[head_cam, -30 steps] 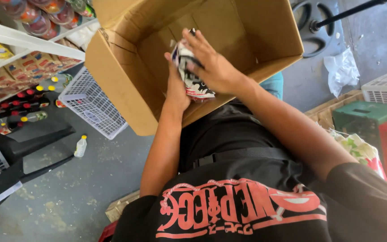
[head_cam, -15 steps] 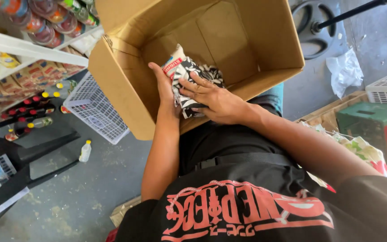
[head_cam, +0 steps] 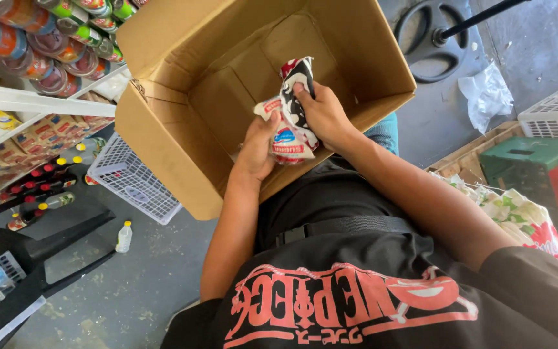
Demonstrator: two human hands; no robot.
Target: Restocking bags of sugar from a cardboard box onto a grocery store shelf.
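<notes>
Packets (head_cam: 290,132) gripped by both hands inside the open cardboard box (head_cam: 182,148).

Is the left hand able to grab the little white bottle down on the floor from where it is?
Probably not as it is. The left hand is up at the cardboard box, gripping the packets, and the small bottle stands far below on the floor.

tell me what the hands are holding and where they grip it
Both hands hold a bundle of small packets over the cardboard box: the left hand grips its lower left side, the right hand its upper right side.
</notes>
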